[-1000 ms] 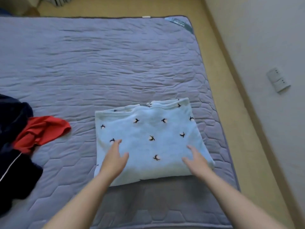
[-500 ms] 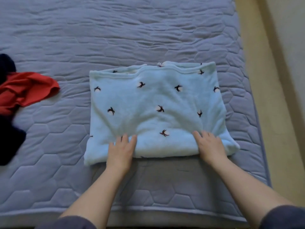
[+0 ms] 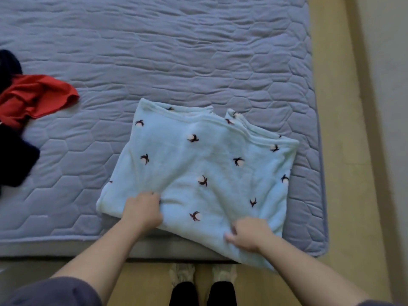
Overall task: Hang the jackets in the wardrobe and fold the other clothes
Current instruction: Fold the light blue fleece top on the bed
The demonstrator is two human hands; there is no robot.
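A folded light blue fleece garment (image 3: 198, 164) with small dark bird prints lies near the front edge of the bed. It sits skewed, with its near right corner hanging over the bed edge. My left hand (image 3: 142, 209) grips its near edge at the left, fingers curled into the fabric. At the near right, my right hand (image 3: 248, 234) grips the same edge, fingers curled under. A red garment (image 3: 35, 98) lies crumpled at the far left, touching a dark navy garment (image 3: 13, 155).
The bed carries a grey-blue quilted cover (image 3: 198, 51). Its front edge (image 3: 55, 246) runs just before my feet (image 3: 203, 274) on the tan floor. A floor strip (image 3: 344, 129) and a pale wall lie to the right.
Both hands went from lying flat on the blue garment to gripping its near edge. The garment has turned and slid toward me, its right corner now past the bed edge.
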